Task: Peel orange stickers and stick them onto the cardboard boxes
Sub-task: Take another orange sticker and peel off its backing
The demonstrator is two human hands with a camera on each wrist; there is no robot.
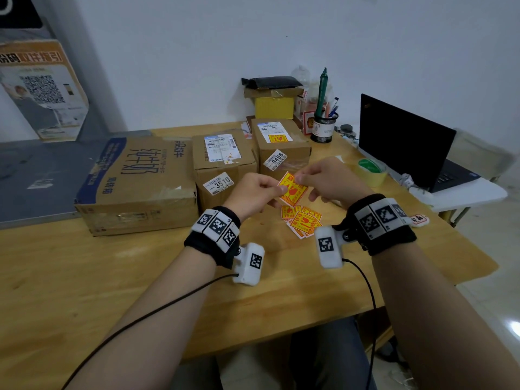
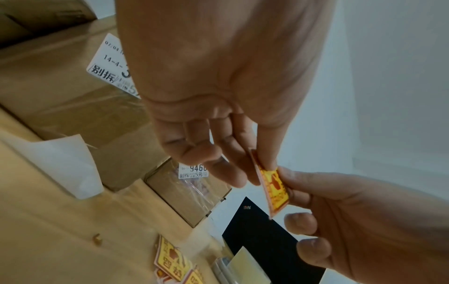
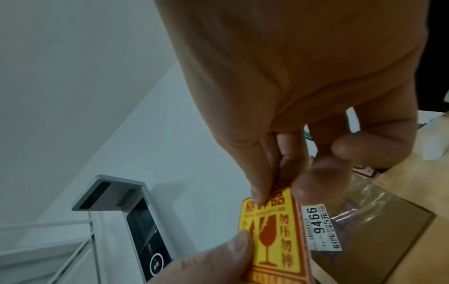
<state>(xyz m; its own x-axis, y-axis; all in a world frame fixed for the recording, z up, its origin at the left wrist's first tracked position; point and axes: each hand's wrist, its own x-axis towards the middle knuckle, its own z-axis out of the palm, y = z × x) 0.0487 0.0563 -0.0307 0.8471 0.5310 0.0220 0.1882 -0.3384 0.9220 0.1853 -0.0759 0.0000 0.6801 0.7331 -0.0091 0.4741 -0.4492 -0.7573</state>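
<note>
Both hands hold one orange-and-yellow fragile sticker [image 1: 292,189] [image 2: 274,189] [image 3: 274,234] in the air in front of the boxes. My left hand [image 1: 270,187] [image 2: 252,169] pinches its left edge. My right hand [image 1: 302,178] [image 3: 274,190] pinches its top corner between thumb and forefinger. A pile of more orange stickers [image 1: 302,220] [image 2: 173,263] lies on the table below. Three cardboard boxes stand behind: a large flat one [image 1: 135,181], a middle one marked 3510 [image 1: 222,161], and a right one marked 9466 [image 1: 281,147] with an orange sticker on its top.
A wooden table [image 1: 140,291] carries everything. A laptop [image 1: 402,142], a yellow tape roll [image 1: 371,171] and a pen cup [image 1: 323,128] stand at the right. A yellow box [image 1: 274,106] sits at the back. A white backing paper [image 2: 63,163] lies by the boxes.
</note>
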